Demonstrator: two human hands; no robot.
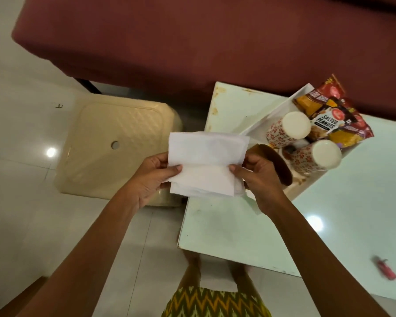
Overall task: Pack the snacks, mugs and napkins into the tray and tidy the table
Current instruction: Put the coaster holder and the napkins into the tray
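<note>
Both hands hold a stack of white napkins [205,165] above the table's near left corner. My left hand [150,177] pinches the stack's left edge, and my right hand [258,179] grips its right edge. To the right stands a white tray [269,115] on the pale glass table [238,227]. In the tray two floral mugs [288,129] [316,157] stand upside down, next to several snack packets, among them a salted peanuts packet [326,128]. A brown curved object [278,163] lies at the tray's near end, partly behind my right hand.
A cream plastic stool [114,147] stands on the tiled floor left of the table. A dark red sofa [192,42] runs along the far side. A small red object [384,269] lies on the table at the near right. My feet show below the table's edge.
</note>
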